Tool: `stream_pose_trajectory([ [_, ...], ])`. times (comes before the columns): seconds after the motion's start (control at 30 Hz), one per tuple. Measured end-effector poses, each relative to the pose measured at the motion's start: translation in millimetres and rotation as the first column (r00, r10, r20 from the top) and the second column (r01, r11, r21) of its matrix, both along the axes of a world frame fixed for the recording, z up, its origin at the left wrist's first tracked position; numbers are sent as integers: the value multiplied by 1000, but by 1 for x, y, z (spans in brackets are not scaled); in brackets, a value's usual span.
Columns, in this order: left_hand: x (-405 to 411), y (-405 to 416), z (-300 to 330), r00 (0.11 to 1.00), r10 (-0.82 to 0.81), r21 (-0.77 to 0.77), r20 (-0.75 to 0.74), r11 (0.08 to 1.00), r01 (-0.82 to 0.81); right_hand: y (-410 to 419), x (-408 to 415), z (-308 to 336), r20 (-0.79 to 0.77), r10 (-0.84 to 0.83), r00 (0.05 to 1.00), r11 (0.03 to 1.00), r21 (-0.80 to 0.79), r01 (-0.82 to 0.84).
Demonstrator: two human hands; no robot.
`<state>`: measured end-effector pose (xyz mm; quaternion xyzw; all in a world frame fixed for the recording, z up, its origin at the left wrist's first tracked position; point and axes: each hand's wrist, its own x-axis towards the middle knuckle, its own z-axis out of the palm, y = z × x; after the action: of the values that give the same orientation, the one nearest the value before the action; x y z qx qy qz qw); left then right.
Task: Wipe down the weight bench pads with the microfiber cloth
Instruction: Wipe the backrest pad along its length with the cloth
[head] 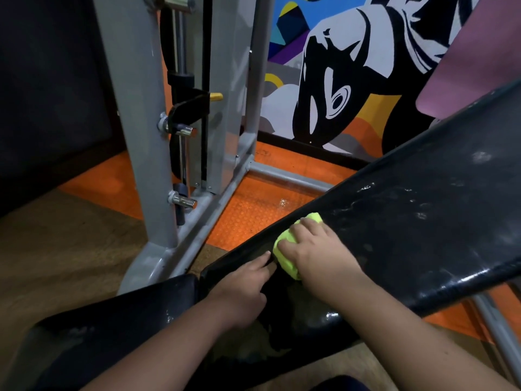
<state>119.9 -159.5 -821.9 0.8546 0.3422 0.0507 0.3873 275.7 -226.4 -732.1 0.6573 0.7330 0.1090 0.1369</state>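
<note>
A gym. A black padded weight bench (408, 221) slants up from the near centre to the right, its vinyl scuffed and marked with pale smudges. To the left stands a grey steel machine frame (146, 136) with chrome guide rods, black weight-stack parts and a yellow selector pin (216, 96). The floor is orange textured rubber matting (253, 204), with brown flooring nearer. On the far wall is a bold painted mural (352, 66) in black, white, blue, yellow and orange.
</note>
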Motion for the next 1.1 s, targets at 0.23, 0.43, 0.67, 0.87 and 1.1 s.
stream_pose_trajectory([
  [0.23, -1, -2, -7, 997, 32, -28, 65, 999, -30, -14, 6, 2, -19, -10, 1000, 996, 86, 11],
  [0.43, -3, -4, -4, 967, 185, -57, 176, 982, -178, -42, 3, -9, -41, 78, 996, 997, 13, -78],
  [0.67, -2, -39, -10, 897, 291, -60, 334, 956, -288, -44, -6, -14, -42, 37, 998, 999, -10, -38],
  [0.87, -12, -49, -23, 920, 262, 68, 291, 954, -293, -50, -3, -7, -110, -35, 993, 993, 106, 47],
  [1.1, -16, -54, -21, 975, 125, 127, 186, 980, -150, -79, 1, -28, -112, 90, 990, 976, 206, -65],
])
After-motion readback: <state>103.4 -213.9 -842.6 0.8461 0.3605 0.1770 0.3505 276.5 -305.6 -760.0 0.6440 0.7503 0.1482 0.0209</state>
